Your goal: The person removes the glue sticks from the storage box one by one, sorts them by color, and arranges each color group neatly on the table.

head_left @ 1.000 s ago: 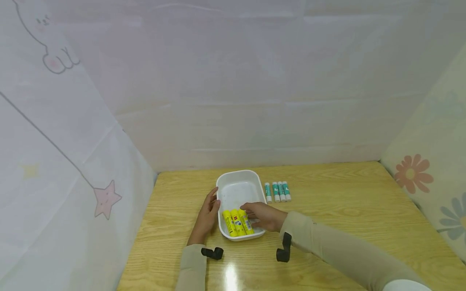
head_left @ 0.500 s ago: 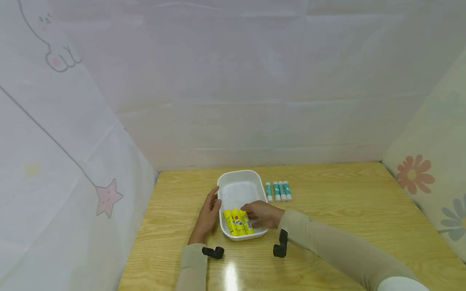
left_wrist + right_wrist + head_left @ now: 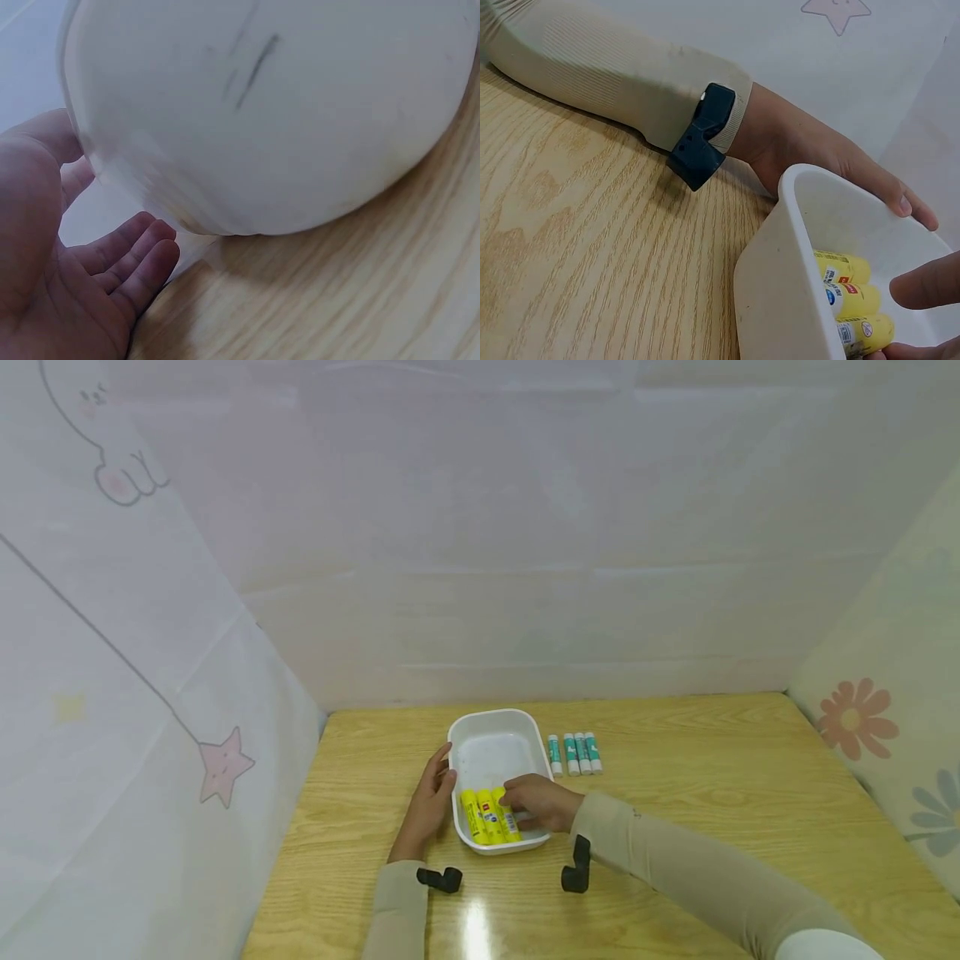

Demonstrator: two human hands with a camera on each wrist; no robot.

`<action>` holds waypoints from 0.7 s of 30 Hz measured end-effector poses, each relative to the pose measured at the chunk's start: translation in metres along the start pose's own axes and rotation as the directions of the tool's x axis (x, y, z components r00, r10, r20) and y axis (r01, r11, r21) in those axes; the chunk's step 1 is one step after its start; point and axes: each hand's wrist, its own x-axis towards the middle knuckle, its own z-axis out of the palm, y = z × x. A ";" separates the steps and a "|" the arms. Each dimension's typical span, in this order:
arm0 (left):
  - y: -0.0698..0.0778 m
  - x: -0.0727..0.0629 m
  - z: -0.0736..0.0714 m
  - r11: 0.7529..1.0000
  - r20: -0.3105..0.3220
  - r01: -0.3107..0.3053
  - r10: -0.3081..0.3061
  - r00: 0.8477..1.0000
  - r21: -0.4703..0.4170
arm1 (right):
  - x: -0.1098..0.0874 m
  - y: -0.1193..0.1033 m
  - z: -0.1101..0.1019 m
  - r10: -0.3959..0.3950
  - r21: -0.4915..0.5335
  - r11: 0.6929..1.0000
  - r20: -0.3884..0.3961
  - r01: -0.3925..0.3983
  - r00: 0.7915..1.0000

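Observation:
A white plastic tray (image 3: 495, 758) rests on the wooden table, three yellow glue sticks (image 3: 473, 817) lying side by side at its near end. At the tray's left side, my left hand (image 3: 427, 802) has its thumb over the rim and its other fingers outside; the left wrist view shows those fingers (image 3: 127, 262) loosely bent beside the wall. My right hand (image 3: 543, 802) reaches in over the right rim. Its thumb and fingers are round the rightmost glue stick (image 3: 866, 332), covering part of it from above.
Several teal-and-white glue sticks (image 3: 582, 753) lie in a row on the table just right of the tray. A printed cloth (image 3: 480, 543) hangs behind and at both sides of the table (image 3: 712, 777). Each wrist carries a small black camera (image 3: 575, 866).
My right fingers have shifted slightly, now covering more of the rightmost yellow glue stick's upper end. The left hand and the tray stay in place.

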 end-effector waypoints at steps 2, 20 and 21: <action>0.011 -0.004 -0.002 1.000 0.019 0.006 -0.006 1.000 -0.002 | 0.002 0.002 0.000 -0.003 0.002 1.000 -0.007 0.003 1.000; 0.022 -0.008 -0.004 1.000 0.061 -0.015 0.015 0.998 -0.010 | 0.006 0.006 0.002 -0.023 0.011 1.000 -0.033 0.023 0.999; 0.022 -0.008 -0.004 1.000 0.064 -0.013 0.014 0.998 -0.010 | 0.007 0.007 0.002 -0.023 0.013 1.000 -0.033 0.023 0.999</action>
